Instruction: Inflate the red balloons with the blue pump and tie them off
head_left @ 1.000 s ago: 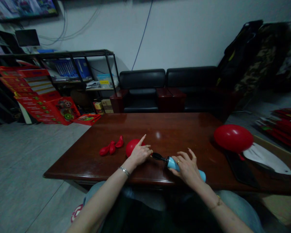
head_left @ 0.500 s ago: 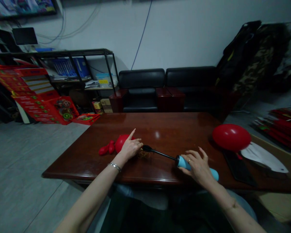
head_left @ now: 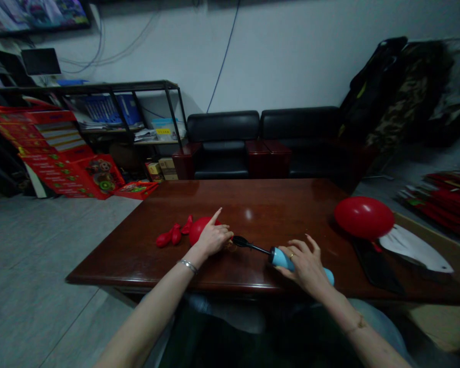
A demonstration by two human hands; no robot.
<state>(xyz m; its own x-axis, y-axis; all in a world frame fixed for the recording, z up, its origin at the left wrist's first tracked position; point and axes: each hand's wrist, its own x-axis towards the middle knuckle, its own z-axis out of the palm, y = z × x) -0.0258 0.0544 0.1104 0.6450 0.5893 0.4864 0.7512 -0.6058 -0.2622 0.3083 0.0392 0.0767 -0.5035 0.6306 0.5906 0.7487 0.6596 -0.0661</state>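
My left hand [head_left: 213, 239] pinches the neck of a partly filled red balloon [head_left: 198, 229] against the black nozzle end of a blue balloon pump [head_left: 282, 258]. Its index finger points away from me, and the neck itself is mostly hidden by the fingers. Wrapped around the pump's blue body is my right hand [head_left: 305, 261], with some fingers raised. A short stretch of black rod shows between nozzle and body. Left of the balloon lie several small limp red balloons [head_left: 172, 235]. Thin tan string [head_left: 230, 246] lies by my left fingertips.
An inflated red balloon [head_left: 364, 217] rests at the right of the brown wooden table [head_left: 249, 197], near a dark flat object [head_left: 379, 266] and a white sheet-like item [head_left: 414, 248]. Black armchairs [head_left: 224, 128] stand behind the table. Red boxes [head_left: 57, 153] are stacked at the left.
My right hand has moved left with the pump body, and less black rod shows. My left hand and the balloon have shifted slightly right, uncovering another limp red balloon.
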